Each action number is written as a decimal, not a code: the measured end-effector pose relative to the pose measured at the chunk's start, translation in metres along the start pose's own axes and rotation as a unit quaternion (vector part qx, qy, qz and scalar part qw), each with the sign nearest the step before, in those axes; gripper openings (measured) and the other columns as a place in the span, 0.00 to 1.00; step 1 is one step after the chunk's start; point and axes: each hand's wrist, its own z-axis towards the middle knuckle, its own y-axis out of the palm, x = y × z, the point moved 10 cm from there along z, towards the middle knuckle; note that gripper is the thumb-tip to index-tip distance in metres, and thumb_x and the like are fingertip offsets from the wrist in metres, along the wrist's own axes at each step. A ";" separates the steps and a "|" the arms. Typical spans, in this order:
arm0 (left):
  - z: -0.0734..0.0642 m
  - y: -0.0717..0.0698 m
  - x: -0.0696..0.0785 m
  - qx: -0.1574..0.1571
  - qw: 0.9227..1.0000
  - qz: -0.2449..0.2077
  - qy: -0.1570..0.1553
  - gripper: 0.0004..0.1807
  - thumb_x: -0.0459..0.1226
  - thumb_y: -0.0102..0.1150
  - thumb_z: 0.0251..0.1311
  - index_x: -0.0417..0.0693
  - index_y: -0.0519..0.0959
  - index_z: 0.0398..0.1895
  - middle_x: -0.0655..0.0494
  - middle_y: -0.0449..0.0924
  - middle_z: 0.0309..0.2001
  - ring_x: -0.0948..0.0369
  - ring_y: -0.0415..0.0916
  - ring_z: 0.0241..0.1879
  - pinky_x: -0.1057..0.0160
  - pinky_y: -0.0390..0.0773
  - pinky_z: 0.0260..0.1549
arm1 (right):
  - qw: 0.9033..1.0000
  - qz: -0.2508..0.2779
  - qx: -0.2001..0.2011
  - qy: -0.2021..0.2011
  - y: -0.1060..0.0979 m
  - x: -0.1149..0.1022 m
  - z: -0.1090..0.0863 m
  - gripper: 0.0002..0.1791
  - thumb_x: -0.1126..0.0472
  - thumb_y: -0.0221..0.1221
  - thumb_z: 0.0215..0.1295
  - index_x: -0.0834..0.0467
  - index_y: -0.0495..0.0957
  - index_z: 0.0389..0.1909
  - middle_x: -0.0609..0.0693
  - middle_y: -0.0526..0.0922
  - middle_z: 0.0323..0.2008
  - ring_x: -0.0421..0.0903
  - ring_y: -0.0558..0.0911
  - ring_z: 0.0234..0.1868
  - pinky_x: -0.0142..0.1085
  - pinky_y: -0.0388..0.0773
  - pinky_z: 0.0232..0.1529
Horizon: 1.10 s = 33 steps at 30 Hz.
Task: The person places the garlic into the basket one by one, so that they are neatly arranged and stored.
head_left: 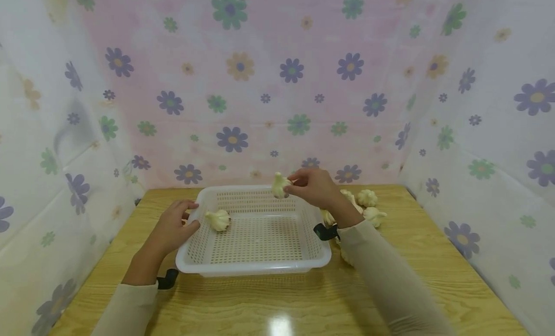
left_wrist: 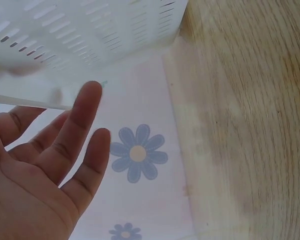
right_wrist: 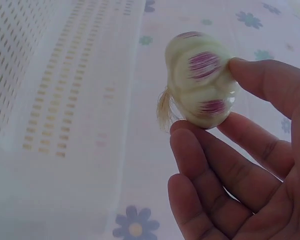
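Centre frame, a garlic bulb (head_left: 279,186) is pinched by the right hand (head_left: 315,187); left hand (head_left: 170,227) relaxed; low release into basket (head_left: 256,268) advised.

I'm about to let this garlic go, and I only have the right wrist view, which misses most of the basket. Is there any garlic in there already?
Observer: Yes, one bulb lies inside the basket, near its left wall.
Operator: Good. And is any garlic waiting outside the basket? I see none from here.
Observer: Yes, several more bulbs are on the table just past the basket's right end; the right arm partly hides them, so I can't give a sure count.
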 end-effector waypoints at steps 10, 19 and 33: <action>-0.002 -0.007 0.000 0.002 1.000 -0.001 -0.009 0.28 0.39 0.59 0.68 0.38 0.72 0.69 0.41 0.65 0.73 0.45 0.80 0.53 0.54 0.87 0.35 | 0.999 0.036 -0.027 -0.004 0.033 -0.026 0.023 0.20 0.46 0.69 0.66 0.47 0.87 0.56 0.45 0.91 0.43 0.42 0.89 0.43 0.43 0.86 0.43; 0.001 -0.006 0.001 -0.001 1.000 -0.010 -0.007 0.28 0.38 0.59 0.68 0.36 0.72 0.69 0.40 0.66 0.72 0.44 0.80 0.53 0.53 0.88 0.36 | 0.996 0.044 -0.064 0.047 0.065 -0.026 0.037 0.19 0.46 0.70 0.65 0.46 0.87 0.54 0.43 0.90 0.42 0.43 0.87 0.43 0.44 0.86 0.46; -0.001 -0.001 0.002 0.001 1.000 0.012 -0.015 0.29 0.39 0.58 0.68 0.34 0.72 0.69 0.38 0.65 0.73 0.42 0.80 0.53 0.51 0.88 0.39 | 0.988 0.071 -0.112 0.084 0.112 -0.013 0.043 0.17 0.49 0.71 0.65 0.51 0.87 0.52 0.45 0.90 0.41 0.47 0.88 0.42 0.40 0.86 0.42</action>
